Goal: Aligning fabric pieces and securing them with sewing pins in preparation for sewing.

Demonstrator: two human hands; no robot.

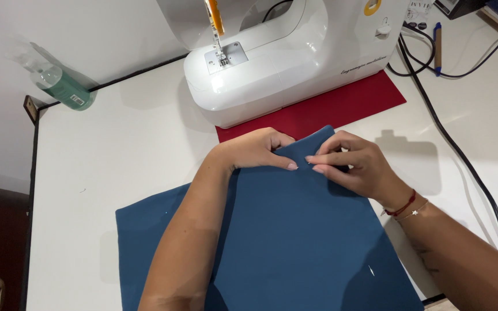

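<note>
white table (116,150): both hands (257,150) pinch blue fabric's (295,242) edge.

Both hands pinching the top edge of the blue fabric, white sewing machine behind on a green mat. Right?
Nearly. The mat under the sewing machine is red, not green, as the head view shows. The rest holds: left hand and right hand both pinch the top edge of the blue fabric.
</note>
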